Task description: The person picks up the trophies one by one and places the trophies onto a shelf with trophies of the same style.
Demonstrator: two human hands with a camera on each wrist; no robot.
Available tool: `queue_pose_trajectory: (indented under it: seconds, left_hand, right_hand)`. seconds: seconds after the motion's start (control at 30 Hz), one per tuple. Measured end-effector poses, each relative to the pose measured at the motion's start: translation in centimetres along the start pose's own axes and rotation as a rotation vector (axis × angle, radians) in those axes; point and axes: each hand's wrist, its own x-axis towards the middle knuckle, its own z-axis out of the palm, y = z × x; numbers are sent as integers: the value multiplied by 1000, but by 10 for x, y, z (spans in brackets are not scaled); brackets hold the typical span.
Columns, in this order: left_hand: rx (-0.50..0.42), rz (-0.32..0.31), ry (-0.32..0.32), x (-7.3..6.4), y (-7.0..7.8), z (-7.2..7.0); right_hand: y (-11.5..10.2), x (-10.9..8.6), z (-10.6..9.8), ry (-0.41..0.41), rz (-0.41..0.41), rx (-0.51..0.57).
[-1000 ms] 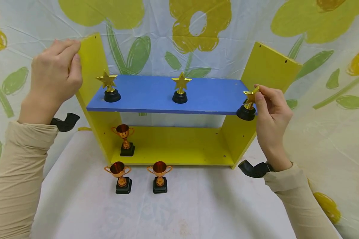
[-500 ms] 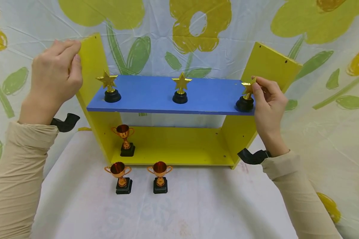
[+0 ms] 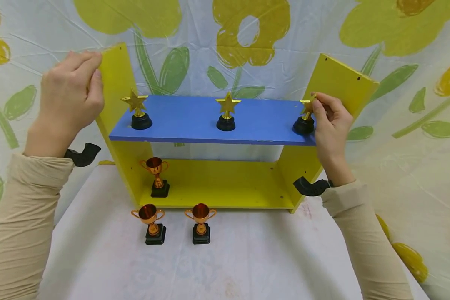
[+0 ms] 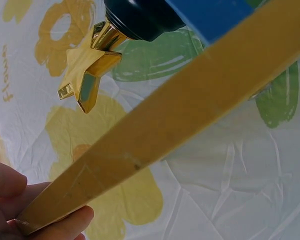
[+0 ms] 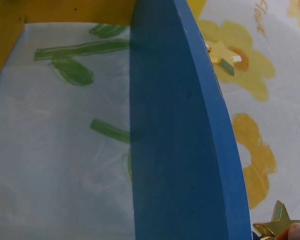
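My left hand (image 3: pixel 70 89) grips the top of the shelf unit's yellow left side panel (image 3: pixel 117 75); the left wrist view shows fingers (image 4: pixel 72 222) on both faces of that panel. With thumb and fingertips my right hand (image 3: pixel 331 125) pinches the gold star trophy (image 3: pixel 304 121) at the right end of the blue shelf (image 3: pixel 187 114). Its black base looks to be at the shelf surface; whether it touches, I cannot tell. Two more star trophies stand upright on this shelf, one at the left (image 3: pixel 138 110) and one in the middle (image 3: pixel 226 111).
A bronze cup trophy (image 3: pixel 157 177) stands at the left on the yellow bottom board (image 3: pixel 217 183). Two more cups, one left (image 3: pixel 153 223) and one right (image 3: pixel 201 223), stand on the white-covered table (image 3: pixel 247 258) in front. Behind hangs a flower-printed cloth (image 3: pixel 195 25).
My right hand has carried the star trophy up and back, slightly leftward, from in front of the shelf's right front edge to over the shelf. The left hand has kept its place.
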Motion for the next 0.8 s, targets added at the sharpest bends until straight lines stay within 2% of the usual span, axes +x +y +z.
queue_pose_trajectory:
  seconds: [0.33, 0.8]
  left_hand:
    - [8, -2, -12, -1, 0, 0]
    - [6, 1, 0, -1, -1, 0]
  right_hand:
    - [2, 4, -4, -25, 50, 41]
    - [4, 5, -3, -29, 95, -109]
